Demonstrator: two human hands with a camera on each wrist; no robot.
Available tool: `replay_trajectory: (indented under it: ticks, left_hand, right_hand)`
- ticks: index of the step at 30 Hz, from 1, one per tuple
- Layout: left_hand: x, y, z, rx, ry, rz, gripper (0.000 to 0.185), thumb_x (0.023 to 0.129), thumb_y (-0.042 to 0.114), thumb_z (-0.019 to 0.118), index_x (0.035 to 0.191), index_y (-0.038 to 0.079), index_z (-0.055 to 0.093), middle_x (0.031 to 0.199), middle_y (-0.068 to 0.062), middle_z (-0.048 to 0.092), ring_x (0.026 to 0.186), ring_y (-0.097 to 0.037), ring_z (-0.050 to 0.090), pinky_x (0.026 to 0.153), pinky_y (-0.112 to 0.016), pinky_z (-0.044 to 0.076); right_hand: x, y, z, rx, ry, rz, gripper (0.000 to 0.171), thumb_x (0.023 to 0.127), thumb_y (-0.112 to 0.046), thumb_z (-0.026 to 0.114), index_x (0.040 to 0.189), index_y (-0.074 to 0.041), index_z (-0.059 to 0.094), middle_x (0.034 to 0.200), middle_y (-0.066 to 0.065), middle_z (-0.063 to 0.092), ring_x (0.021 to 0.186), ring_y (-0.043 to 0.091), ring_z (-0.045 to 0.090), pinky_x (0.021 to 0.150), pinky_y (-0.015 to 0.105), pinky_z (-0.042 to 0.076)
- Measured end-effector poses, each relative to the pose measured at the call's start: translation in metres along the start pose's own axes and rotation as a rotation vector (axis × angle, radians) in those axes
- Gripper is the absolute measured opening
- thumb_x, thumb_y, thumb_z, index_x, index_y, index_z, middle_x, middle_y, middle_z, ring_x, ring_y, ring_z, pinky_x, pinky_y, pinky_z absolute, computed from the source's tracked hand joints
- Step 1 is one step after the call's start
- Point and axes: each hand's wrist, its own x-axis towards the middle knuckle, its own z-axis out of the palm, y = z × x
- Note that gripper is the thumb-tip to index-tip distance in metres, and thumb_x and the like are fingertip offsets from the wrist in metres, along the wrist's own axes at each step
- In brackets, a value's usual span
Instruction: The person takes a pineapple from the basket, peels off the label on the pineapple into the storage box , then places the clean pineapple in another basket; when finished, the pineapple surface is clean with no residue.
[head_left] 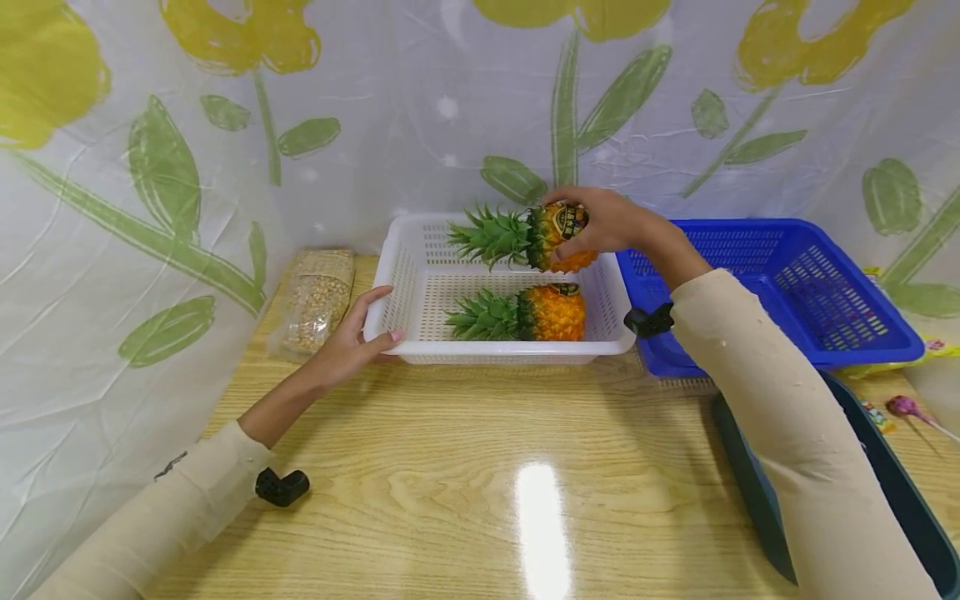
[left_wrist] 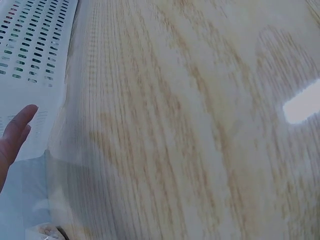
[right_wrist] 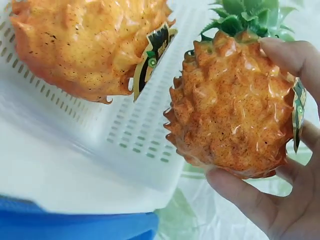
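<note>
My right hand (head_left: pixel 603 218) grips a small pineapple (head_left: pixel 566 250) by its orange body, over the back of the white basket (head_left: pixel 498 352). Its green crown points left, and a black and gold label sits on its side. In the right wrist view, fingers and thumb curl around this pineapple (right_wrist: pixel 235 105). A second pineapple (head_left: pixel 555 315) lies in the basket along the front wall, crown also to the left. At the basket's front left corner, my left hand (head_left: pixel 347 342) holds the rim, thumb in front and fingers on the left side.
A blue basket (head_left: pixel 862 308) stands right of the white one. Nearer, under my right arm, is a dark green tub (head_left: pixel 772 533). A bag of pale beans or kernels (head_left: pixel 315 300) lies at the left. A purple lollipop (head_left: pixel 903 407) rests at the far right.
</note>
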Motion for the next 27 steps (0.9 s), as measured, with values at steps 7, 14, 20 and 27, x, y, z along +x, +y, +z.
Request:
replay_trajectory:
  ticks: [7, 14, 20, 27]
  left_hand:
    - [-0.001, 0.0, 0.001, 0.001, 0.003, -0.003, 0.077, 0.102, 0.023, 0.06, 0.161, 0.022, 0.01, 0.159, -0.022, 0.018, 0.128, -0.047, 0.051, 0.096, -0.054, 0.053]
    - [-0.001, 0.0, 0.001, 0.009, 0.009, -0.009, 0.077, 0.102, 0.025, 0.06, 0.161, 0.023, 0.01, 0.16, -0.02, 0.015, 0.13, -0.046, 0.051, 0.096, -0.05, 0.055]
    - [-0.001, 0.0, 0.001, 0.001, 0.016, -0.005, 0.077, 0.102, 0.025, 0.06, 0.161, 0.023, 0.011, 0.161, -0.02, 0.016, 0.133, -0.045, 0.047, 0.096, -0.049, 0.055]
    - [-0.001, 0.0, 0.002, 0.001, 0.023, -0.011, 0.077, 0.102, 0.025, 0.061, 0.161, 0.022, 0.012, 0.16, -0.021, 0.019, 0.134, -0.045, 0.047, 0.097, -0.052, 0.053]
  right_hand:
    - [-0.022, -0.009, 0.004, -0.004, 0.042, -0.058, 0.085, 0.083, -0.036, 0.083, 0.153, -0.016, 0.04, 0.158, 0.018, 0.036, 0.145, 0.04, 0.034, 0.111, 0.061, 0.036]
    - [-0.047, -0.023, 0.012, 0.004, 0.05, -0.104, 0.084, 0.081, -0.034, 0.084, 0.152, -0.015, 0.042, 0.153, 0.016, 0.043, 0.138, 0.037, 0.043, 0.107, 0.059, 0.04]
    - [-0.069, -0.039, 0.016, 0.011, 0.042, -0.112, 0.084, 0.081, -0.036, 0.084, 0.152, -0.022, 0.043, 0.147, 0.009, 0.049, 0.125, 0.029, 0.051, 0.1, 0.054, 0.045]
    - [-0.098, -0.053, 0.027, 0.044, 0.038, -0.145, 0.081, 0.081, -0.032, 0.085, 0.15, -0.022, 0.045, 0.119, 0.005, 0.059, 0.091, 0.017, 0.061, 0.076, 0.037, 0.052]
